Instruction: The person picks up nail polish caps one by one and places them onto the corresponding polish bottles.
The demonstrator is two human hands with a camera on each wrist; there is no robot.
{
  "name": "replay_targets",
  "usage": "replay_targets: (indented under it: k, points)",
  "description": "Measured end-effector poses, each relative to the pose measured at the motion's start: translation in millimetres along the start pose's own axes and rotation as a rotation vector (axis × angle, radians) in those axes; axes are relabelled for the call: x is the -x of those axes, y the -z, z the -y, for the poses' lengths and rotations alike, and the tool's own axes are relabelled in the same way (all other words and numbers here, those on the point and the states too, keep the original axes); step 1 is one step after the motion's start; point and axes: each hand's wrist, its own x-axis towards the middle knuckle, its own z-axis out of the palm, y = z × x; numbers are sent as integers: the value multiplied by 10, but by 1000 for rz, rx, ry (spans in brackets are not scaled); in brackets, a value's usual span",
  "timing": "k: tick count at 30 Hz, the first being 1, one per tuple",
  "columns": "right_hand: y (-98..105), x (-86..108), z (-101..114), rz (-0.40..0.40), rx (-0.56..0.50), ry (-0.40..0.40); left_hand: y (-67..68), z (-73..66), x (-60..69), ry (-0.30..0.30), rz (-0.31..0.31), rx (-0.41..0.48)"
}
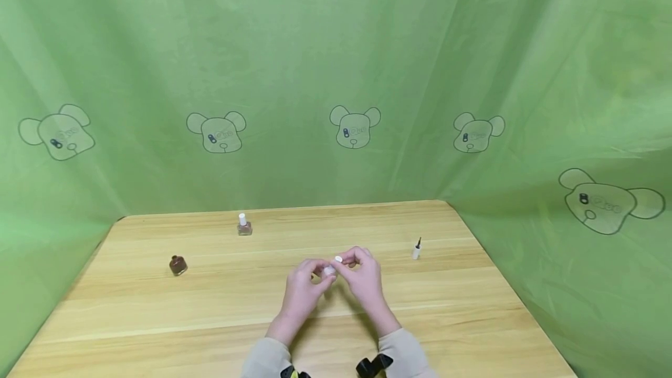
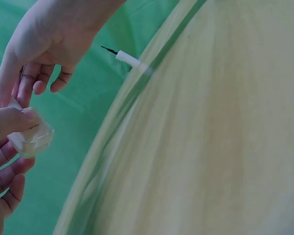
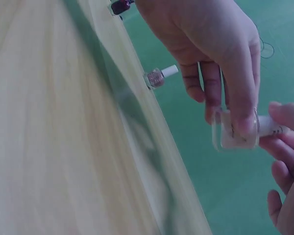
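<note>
The left-hand grip pinches a small clear bottle and the right-hand grip its white cap, the bottle held just above the tabletop. To the right stands a white brush cap (dark brush upward); leftward sit a dark red bottle and, farther back, a mauve bottle.

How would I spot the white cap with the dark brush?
Find the wooden table, then look from the person's right hand toward the table's right edge. The small white cap stands there, the only thing showing a bare dark brush pointing up.
</note>
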Motion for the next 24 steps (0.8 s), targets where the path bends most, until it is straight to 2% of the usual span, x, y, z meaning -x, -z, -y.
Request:
replay_targets:
  k: [4,8,12,14,16,19,21,24]
  points:
    - [-37,21,8,-48,-12,-9,-46,-18,26,-39,-58,-49]
    - [-39,24,17,-56,-10,-20,-70,-44,38,-55,-90,-90]
    - [-11,-3,13,-7,-7,-44,-68,-34,25,-9,-79,-65]
    - [38,-5,124,42,-26,-74,-53,-36,10,30,-64,-30]
    - [61,-14,147,85,-46,-83,-36,-34,-5,58,-52,12]
    - [74,-20,137,146,-57,-63,-16,-33,-14,86,-38,60]
    - [48,-30,11,173,-55,-20,-9,-24,-19,89,-29,81]
    - [40,-29,-44,206,-59,16,-1,-21,-26,104,-7,105]
